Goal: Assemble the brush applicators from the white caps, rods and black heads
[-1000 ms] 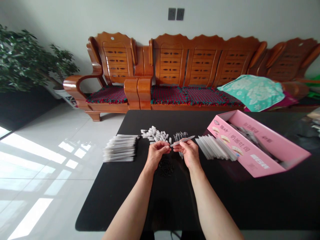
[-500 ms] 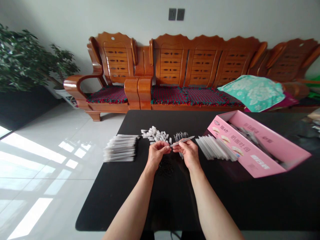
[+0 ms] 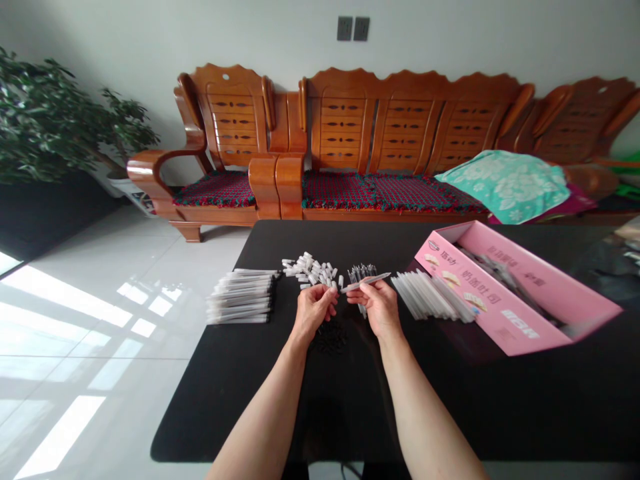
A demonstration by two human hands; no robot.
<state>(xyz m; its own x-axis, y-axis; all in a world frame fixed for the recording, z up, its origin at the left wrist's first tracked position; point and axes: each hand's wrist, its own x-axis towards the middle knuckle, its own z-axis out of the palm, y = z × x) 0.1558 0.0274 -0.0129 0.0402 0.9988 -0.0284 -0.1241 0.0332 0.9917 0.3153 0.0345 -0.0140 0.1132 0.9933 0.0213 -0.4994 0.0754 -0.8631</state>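
A slim whitish pen (image 3: 354, 286) with a pointed right end is pinched between the thumb and fingers of my right hand (image 3: 381, 308). Just left of the pen, apart from it, my left hand (image 3: 314, 312) is closed in a pinch; what its fingertips hold is too small to name. Behind that hand lies a pile of white pen caps (image 3: 310, 268). Refills with metal tips (image 3: 361, 272) lie behind my right hand, partly covered by it. Small black pieces (image 3: 331, 337) are heaped below my hands on the black table (image 3: 350, 400).
Capless pens or barrels with dark ends (image 3: 243, 298) are stacked at the left. Clear white barrels (image 3: 433, 295) lie at the right, beside a pink open box (image 3: 505, 307) with grey items inside. A wooden sofa (image 3: 345, 133) stands beyond the table.
My left hand has come away from the pen's left end, leaving a small gap. The right hand keeps the pen at nearly the same place.
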